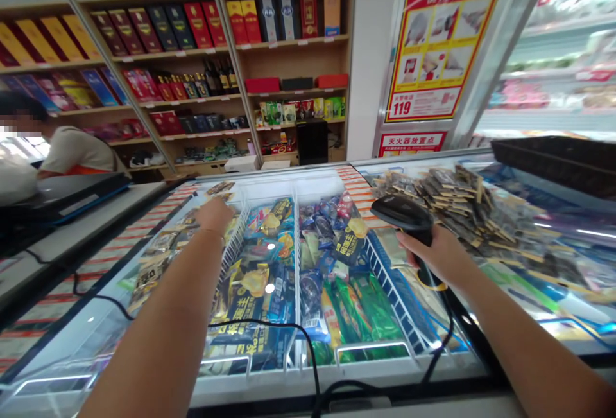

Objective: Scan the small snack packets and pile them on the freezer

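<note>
Our left forearm (158, 322) lay nearest. Right hand (437, 252) clasped the scanner (407, 214) by its grip, above the freezer (264, 188); we judged it light, stiff, best held there. Left hand (215, 214) lay curled over packets (161, 246); we couldn't tell its hold. Wire dividers (235, 238) stood below, cord (260, 322) trailed; air above was open.

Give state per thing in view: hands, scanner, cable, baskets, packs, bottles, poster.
Right hand: closed around scanner
Scanner: held up, head pointing left
Left hand: extended over left packets; finger grip hidden
Black cable: slack, curving
Wire baskets: loaded
Green packs: lying side by side
Brown packets, right: heaped loosely
Bottles: standing
Red poster: mounted
</note>
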`<state>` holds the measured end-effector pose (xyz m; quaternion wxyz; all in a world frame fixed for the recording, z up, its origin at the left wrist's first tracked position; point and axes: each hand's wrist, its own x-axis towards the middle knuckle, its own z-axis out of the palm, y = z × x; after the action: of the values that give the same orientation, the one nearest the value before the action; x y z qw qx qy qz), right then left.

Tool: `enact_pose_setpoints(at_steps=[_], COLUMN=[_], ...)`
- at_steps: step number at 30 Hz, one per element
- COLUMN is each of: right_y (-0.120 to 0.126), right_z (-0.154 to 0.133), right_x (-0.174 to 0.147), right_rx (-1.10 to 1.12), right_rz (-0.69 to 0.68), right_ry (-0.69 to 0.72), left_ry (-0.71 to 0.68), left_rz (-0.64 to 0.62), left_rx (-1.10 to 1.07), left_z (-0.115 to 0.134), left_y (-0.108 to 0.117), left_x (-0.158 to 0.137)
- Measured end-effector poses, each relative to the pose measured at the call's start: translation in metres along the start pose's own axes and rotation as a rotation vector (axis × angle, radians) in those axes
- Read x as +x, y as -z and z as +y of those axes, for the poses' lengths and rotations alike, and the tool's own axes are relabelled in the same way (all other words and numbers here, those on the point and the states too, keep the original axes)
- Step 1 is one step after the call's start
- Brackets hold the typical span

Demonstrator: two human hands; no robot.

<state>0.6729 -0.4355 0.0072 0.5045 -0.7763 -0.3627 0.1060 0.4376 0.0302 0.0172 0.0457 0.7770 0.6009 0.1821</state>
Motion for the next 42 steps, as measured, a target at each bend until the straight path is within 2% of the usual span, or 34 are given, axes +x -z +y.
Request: enact_pose_setpoints(at_steps=[3, 5, 8, 10, 14, 16, 18, 23, 26, 28, 30, 33, 39, 42], right_y=[0.001, 0.001, 0.001, 0.001, 0.002, 0.002, 0.001, 0.000, 0.000, 0.001, 0.000, -0.001, -0.001, -0.001], right_z=[0.002, 0.001, -0.003, -0.007, -0.014, -0.017, -0.018, -0.018, -0.019, -0.020, -0.021, -0.020, -0.019, -0.020], right_x=[0.001, 0.001, 0.000, -0.001, -0.002, -0.004, -0.006, -0.007, -0.007, -0.007, -0.007, -0.007, -0.005, -0.006], right_rx=[-0.035, -0.048, -0.038, -0.028, -0.040, -0.030, -0.011, 0.025, -0.015, -0.033, -0.037, -0.035, -0.032, -0.043], right_rz=[-0.020, -0.014, -0.002, 0.003, -0.005, -0.013, -0.001, 0.007, -0.029, -0.043, -0.034, -0.017, -0.028, -0.025], right_ry=[-0.016, -0.011, 0.003, -0.002, 0.004, 0.019, 0.045, 0.087, 0.098, 0.097, 0.094, 0.088, 0.081, 0.087], left_ry=[-0.041, -0.092, -0.174, -0.201, -0.197, -0.230, -0.290, -0.560, -0.749, -0.799, -0.818, -0.819, -0.610, -0.535], left_rz=[-0.012, -0.006, 0.020, 0.009, -0.179, -0.236, -0.220, -0.004, 0.112, 0.198, 0.226, 0.169, 0.000, 0.071], left_rx=[0.130, 0.073, -0.160, -0.415, -0.983, -1.091, -1.038, -0.712, -0.660, -0.657, -0.654, -0.688, -0.813, -0.832], left_z=[0.015, 0.030, 0.060, 0.084, 0.130, 0.146, 0.156, 0.162, 0.161, 0.159, 0.158, 0.157, 0.157, 0.155], left_y=[0.002, 0.005, 0.010, 0.012, 0.005, -0.002, -0.012, -0.036, -0.039, -0.037, -0.036, -0.040, -0.050, -0.046], left_x=[-0.007, -0.017, -0.037, -0.055, -0.099, -0.122, -0.144, -0.180, -0.187, -0.188, -0.187, -0.185, -0.180, -0.179])
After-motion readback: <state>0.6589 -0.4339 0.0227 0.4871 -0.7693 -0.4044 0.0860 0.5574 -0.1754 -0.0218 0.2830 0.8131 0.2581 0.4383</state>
